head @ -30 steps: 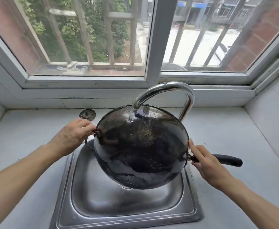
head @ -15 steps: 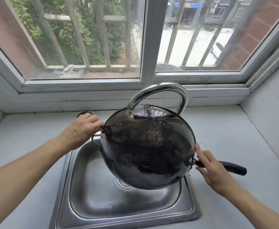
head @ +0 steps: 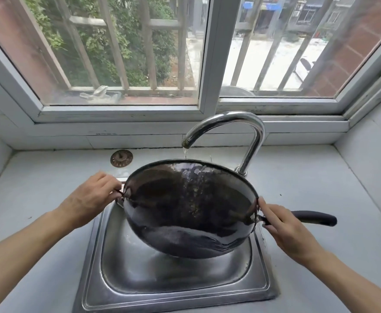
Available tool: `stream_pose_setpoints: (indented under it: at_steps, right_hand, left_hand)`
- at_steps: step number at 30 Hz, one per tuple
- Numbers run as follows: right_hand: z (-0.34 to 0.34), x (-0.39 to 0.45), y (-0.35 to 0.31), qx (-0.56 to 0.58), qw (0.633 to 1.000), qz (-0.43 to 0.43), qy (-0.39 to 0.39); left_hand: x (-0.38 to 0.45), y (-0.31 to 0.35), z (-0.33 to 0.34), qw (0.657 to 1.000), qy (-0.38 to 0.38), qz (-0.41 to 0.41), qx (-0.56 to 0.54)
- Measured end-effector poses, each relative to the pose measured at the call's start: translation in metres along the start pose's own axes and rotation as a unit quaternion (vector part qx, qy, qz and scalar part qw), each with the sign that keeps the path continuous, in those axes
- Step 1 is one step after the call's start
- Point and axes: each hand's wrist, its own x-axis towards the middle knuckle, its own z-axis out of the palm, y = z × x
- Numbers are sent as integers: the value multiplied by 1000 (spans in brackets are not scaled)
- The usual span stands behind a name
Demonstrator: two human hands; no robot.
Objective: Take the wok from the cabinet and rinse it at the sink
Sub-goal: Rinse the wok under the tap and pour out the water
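A black wok (head: 189,206) hangs over the steel sink (head: 176,288), tilted with its inside facing me. My left hand (head: 90,197) grips the small loop handle on its left rim. My right hand (head: 284,227) holds the base of the long black handle (head: 313,218), which sticks out to the right. A thin stream of water falls from the curved chrome faucet (head: 237,125) onto the wok's far rim, and the inside looks wet.
A round metal drain strainer (head: 121,158) lies on the grey counter (head: 38,184) behind the sink at left. A white-framed barred window (head: 205,64) and its sill run along the back. A tiled wall (head: 374,168) closes the right side.
The wok has dropped lower and tipped flatter, so the faucet spout now stands clear above its rim with water running onto it. Both hands kept their hold.
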Motion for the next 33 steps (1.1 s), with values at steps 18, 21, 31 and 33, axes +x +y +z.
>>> stream_pose_setpoints:
  at_steps: [18,21,31,33]
  right_hand:
    - [-9,23,-47,-48,998,-34,34]
    - [1,23,-45,-50,998,-14,45]
    - [36,36,-49,-30,999,22,25]
    - [41,33,-49,-23,999,32,17]
  left_hand:
    - [-86,12,-39,987,34,80,133]
    - [-92,13,-37,984,48,68,155]
    - [-95,10,-16,978,52,-2,199]
    - [-100,14,-12,979,40,0,199]
